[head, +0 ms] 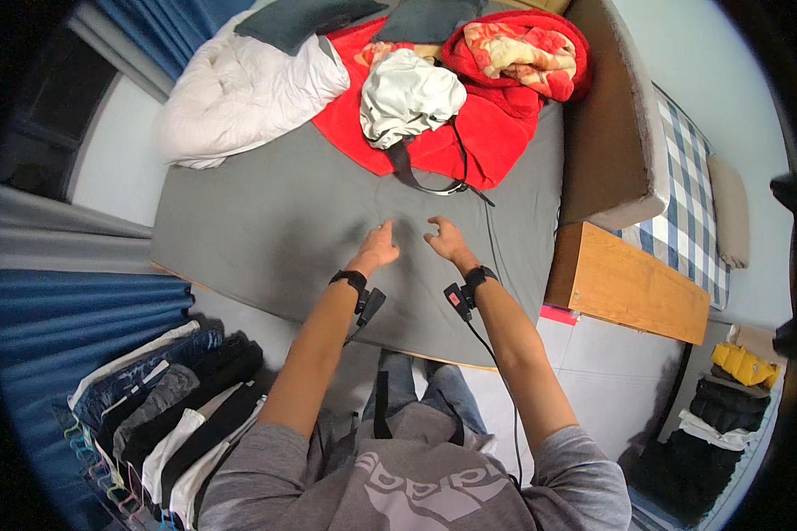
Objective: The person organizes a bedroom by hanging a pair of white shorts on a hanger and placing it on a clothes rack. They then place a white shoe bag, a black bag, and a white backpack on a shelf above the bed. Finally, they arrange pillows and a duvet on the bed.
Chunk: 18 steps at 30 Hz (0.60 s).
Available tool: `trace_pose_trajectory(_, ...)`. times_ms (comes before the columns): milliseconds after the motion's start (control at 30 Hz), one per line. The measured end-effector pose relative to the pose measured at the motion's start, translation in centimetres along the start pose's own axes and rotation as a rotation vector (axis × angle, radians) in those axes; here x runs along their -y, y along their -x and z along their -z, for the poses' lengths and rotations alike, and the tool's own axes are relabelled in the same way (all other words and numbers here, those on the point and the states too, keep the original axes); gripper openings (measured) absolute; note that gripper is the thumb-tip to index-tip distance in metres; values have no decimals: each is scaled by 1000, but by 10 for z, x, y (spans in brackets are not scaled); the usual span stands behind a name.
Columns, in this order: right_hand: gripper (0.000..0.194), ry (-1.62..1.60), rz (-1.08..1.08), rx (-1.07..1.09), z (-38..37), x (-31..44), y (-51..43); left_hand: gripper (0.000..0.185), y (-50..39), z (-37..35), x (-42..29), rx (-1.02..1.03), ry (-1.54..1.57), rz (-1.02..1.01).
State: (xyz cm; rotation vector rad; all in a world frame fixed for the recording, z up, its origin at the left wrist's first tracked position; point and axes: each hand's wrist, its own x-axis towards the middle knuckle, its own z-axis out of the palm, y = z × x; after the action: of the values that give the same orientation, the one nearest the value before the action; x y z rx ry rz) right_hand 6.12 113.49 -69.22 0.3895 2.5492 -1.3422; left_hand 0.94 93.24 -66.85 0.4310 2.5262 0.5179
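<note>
Both hands reach out over the grey sheet of a bed, with nothing in them. My left hand has its index finger extended and its thumb apart. Across a small gap, my right hand has bent fingers, with the thumb held away from them. Whether either hand touches the sheet is hard to tell. Beyond them, a crumpled pale fabric bag lies on a red blanket. Its black strap trails over the blanket's edge toward my hands.
A white quilt and dark pillows lie at the far side. An upholstered board borders the bed's right. Hanging clothes stand lower left, folded clothes lower right. A cable runs from my right wrist device.
</note>
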Motion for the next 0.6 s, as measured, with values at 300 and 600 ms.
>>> trace_pose_trajectory(300, 56, 169, 66, 19, -24, -37, -95, 67, -98, 2, 14, 7, -13, 21)
trace_pose_trajectory(600, 68, 484, 273, -199, -49, -73, -143, 77, -211, 9, 26, -410, 15, -126)
